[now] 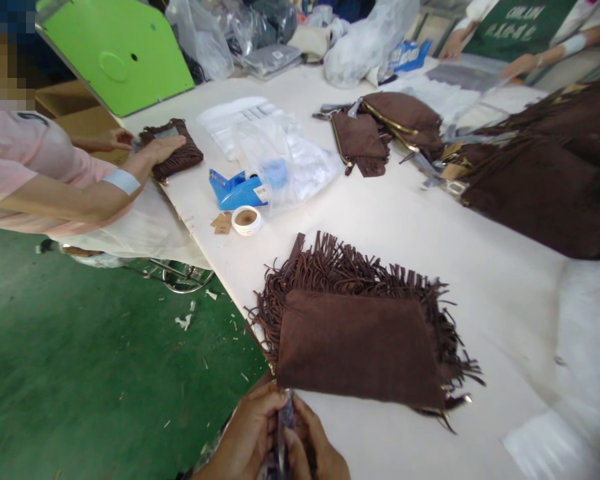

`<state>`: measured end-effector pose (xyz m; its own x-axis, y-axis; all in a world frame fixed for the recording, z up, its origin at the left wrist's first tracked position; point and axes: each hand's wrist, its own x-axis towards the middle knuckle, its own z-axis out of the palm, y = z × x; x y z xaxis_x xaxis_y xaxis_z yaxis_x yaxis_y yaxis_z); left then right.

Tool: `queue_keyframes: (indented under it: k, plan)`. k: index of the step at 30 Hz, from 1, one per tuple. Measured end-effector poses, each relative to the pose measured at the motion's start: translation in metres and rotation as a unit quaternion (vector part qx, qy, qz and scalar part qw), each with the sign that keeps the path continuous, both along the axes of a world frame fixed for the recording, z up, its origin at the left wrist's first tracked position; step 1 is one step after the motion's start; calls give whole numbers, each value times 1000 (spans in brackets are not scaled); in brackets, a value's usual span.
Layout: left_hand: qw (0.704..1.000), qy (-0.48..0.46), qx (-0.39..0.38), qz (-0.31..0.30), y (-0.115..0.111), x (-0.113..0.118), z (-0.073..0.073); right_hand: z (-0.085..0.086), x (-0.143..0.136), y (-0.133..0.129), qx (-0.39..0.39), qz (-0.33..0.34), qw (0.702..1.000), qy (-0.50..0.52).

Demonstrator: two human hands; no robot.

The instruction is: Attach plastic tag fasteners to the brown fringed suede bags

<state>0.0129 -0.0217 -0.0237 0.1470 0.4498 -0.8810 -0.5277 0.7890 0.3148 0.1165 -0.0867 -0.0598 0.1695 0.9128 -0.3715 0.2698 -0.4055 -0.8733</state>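
A dark brown suede-like fringed bag (360, 347) lies flat on the white table, its fringe spread along the far and right sides. Just below its near left corner, my left hand (250, 430) is closed with its fingertips on a narrow, shiny strip (283, 433) that looks wrapped in plastic. My right hand (315, 440) closes on the same strip from the other side. Gold-coloured metal shows at the bag's corner above my fingertips. How the strip joins the bag is hidden by my fingers.
Beyond the bag are a white tape roll (247, 220), brown tags (222, 223), a blue tape dispenser (240, 190) and white plastic bags (300, 157). More brown bags (540, 193) lie right. A co-worker's hand (163, 148) rests on another fringed bag; another person stands far right.
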Motion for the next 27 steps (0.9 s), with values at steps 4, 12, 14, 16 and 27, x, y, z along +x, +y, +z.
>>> queue_keyframes:
  k: [4,12,14,16,27]
  plan:
    - [999,13,35,12,-5,-1,1,-6,0,-1,52,23,998,-30]
    - [995,9,65,71,-10,0,-4,-8,0,-3,109,31,992,-54]
    - [995,19,79,62,-11,-1,-7,-7,1,-3,105,31,993,-50]
    - [994,36,89,49,-12,-2,-10,-7,3,-2,101,43,993,-41]
    - [951,256,159,-73,-17,-1,-16,-1,10,7,82,116,990,-21]
